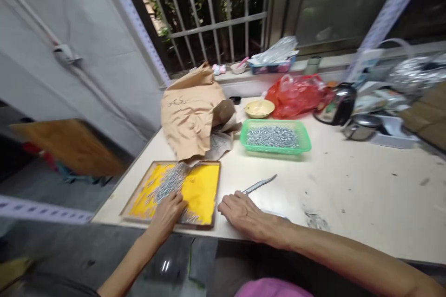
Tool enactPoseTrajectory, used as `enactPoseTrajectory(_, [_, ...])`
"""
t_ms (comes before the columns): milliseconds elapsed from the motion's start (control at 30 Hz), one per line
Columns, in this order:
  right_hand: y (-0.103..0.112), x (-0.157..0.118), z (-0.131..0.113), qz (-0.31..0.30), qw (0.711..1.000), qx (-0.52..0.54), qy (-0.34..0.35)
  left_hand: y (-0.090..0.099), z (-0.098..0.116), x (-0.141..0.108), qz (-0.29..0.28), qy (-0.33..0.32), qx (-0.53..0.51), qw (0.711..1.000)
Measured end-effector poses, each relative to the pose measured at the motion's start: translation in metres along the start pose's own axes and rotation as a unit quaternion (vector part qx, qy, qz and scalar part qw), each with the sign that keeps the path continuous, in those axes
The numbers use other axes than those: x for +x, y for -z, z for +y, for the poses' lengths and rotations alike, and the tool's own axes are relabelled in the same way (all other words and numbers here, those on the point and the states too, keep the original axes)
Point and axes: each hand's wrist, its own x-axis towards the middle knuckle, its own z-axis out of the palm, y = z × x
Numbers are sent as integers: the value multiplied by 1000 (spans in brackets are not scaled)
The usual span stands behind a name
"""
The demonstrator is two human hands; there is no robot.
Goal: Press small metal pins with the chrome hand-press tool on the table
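Note:
My left hand (170, 209) is over the shallow yellow-lined tray (205, 185), its fingers closed low among small, thin silvery metal pieces (170, 182). What its fingertips pinch is hidden. Just beyond the tray's right edge, my right hand (240, 213) is closed on what look like pliers. One grey handle (259, 184) of the pliers sticks out above the hand and a second silvery part shows below the wrist. The tool's head is covered by my fingers. More metal pieces lie heaped at the tray's back and scattered near its front.
Behind the tray leans a crumpled brown paper bag (190, 116). A green basket (303, 141) of similar metal pieces stands at the middle back. Beyond are a yellow bowl (259, 108), a red plastic bag (296, 95) and a kettle (343, 102). The table's front edge is close to me.

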Motion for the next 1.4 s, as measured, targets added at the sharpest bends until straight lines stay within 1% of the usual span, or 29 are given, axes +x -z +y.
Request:
enactPoseTrajectory(67, [30,7,27,59,994,-58,-67,-1,-8,7,-23,-12,-2,1000])
enactPoseTrajectory(100, [47,11,43,91,985,-90,-116,0,-10,10,-33,-15,0,999])
enactPoseTrajectory(167, [77,15,73,147,957,-135,-212,2,-13,13,-43,-16,0,999])
enactPoseTrajectory(200, [88,15,84,167,942,-144,-251,3,-13,14,-42,-13,-5,999])
enactPoseTrajectory(233, [96,14,91,181,934,-147,-271,3,-13,14,-35,-6,-14,999])
enactPoseTrajectory(267, [100,10,94,185,933,-142,-275,3,-13,13,-22,5,-29,999])
enactPoseTrajectory(333, [94,-1,86,158,952,-107,-239,2,-12,12,28,33,-81,996])
enactPoseTrajectory(400, [76,-19,68,92,977,-44,-189,1,-6,12,88,57,-164,981])
enactPoseTrajectory(433, [65,-29,58,56,983,-5,-175,2,-1,13,107,70,-211,969])
enactPoseTrajectory(467, [54,-40,48,27,984,28,-174,4,7,14,113,84,-259,956])
enactPoseTrajectory(500, [44,-50,40,4,982,52,-181,8,18,15,105,98,-306,941])
enactPoseTrajectory(533, [35,-61,34,-13,978,68,-196,12,30,17,86,113,-351,926])
enactPoseTrajectory(600, [22,-79,27,-39,969,75,-234,21,60,23,33,127,-442,887])
enactPoseTrajectory(667, [13,-94,28,-57,962,66,-258,26,91,31,-31,124,-537,834])
enactPoseTrajectory(700, [9,-100,29,-61,961,62,-263,27,105,35,-60,128,-577,804])
enactPoseTrajectory(767, [2,-110,33,-59,962,53,-261,23,128,42,-86,148,-635,753])
enactPoseTrajectory(800, [-2,-113,35,-53,963,49,-259,20,136,45,-94,160,-649,738])
enactPoseTrajectory(833, [-5,-117,37,-48,964,45,-257,17,143,47,-98,173,-653,731])
enactPoseTrajectory(933, [-10,-124,39,-34,968,32,-247,9,153,51,-120,197,-633,739])
enactPoseTrajectory(1067, [-11,-126,39,-20,968,25,-247,4,155,54,-171,221,-614,739])
enactPoseTrajectory(1133, [-8,-126,38,-13,967,35,-251,2,156,56,-186,235,-602,740])
enactPoseTrajectory(1233, [2,-124,35,-22,963,58,-261,0,157,58,-185,246,-589,747])
enactPoseTrajectory(1400, [17,-121,31,-38,957,86,-274,-1,159,61,-184,237,-564,769])
